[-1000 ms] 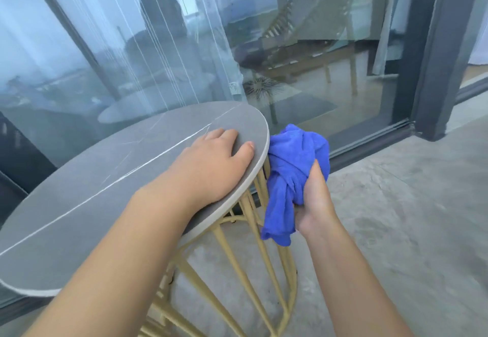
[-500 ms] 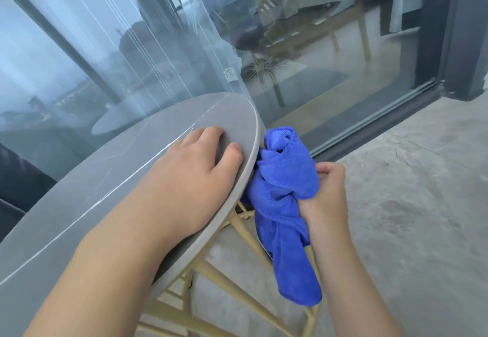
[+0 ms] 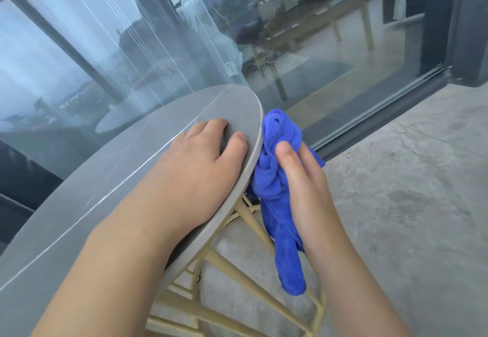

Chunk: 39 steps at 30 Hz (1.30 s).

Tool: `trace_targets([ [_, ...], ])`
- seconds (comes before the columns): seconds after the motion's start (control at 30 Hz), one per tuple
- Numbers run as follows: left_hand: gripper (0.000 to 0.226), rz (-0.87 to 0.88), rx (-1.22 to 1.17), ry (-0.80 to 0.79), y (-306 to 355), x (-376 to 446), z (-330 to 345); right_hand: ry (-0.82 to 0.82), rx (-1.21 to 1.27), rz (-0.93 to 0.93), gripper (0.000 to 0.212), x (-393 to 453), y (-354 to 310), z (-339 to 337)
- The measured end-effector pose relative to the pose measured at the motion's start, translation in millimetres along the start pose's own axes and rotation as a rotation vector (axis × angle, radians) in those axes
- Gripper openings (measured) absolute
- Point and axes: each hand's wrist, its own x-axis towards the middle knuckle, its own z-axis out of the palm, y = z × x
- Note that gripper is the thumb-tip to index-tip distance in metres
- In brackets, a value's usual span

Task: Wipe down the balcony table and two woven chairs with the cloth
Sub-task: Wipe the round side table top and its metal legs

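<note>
1. While the left hand stays flat on the table, fingers relaxed, the right hand has shifted, pressing the bunched cloth against its rim.
2. Edge-wiping appears underway; chairs remain.

Table top: round, grey, white veins, on a yellow frame.
On it: the left hand, lying flat.
Floor: grey concrete.

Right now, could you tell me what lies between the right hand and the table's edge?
Only the bunched blue cloth, which the right hand presses against the table edge, seen in the head view.
</note>
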Motion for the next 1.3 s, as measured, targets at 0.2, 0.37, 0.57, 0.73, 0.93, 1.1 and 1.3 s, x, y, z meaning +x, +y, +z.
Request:
trace_targets([
  [0.2,0.051,0.015,-0.053,-0.062,1,-6,-5,0.075,-0.030,-0.053,0.025,-2,18,-7],
  [0.37,0.069,-0.001,-0.135,-0.220,-13,-19,-34,0.105,0.003,0.028,0.036,1,46,-25],
  [0.57,0.066,0.014,-0.120,-0.196,-21,-25,-40,0.132,0.081,0.154,0.025,-4,97,-55],
  [0.73,0.075,0.040,-0.124,-0.163,-27,-23,-39,0.134,-0.019,0.299,0.028,-11,143,-89],
  [0.93,0.074,0.076,-0.136,-0.135,-30,-21,-35,0.163,-0.183,0.518,0.036,-21,193,-131],
  [1.1,0.071,0.104,-0.130,-0.085,-33,-21,-33,0.183,-0.205,0.543,0.035,-29,200,-140],
  [1.3,0.070,0.090,-0.113,-0.063,-33,-23,-29,0.233,-0.186,0.540,0.034,-30,204,-134],
])
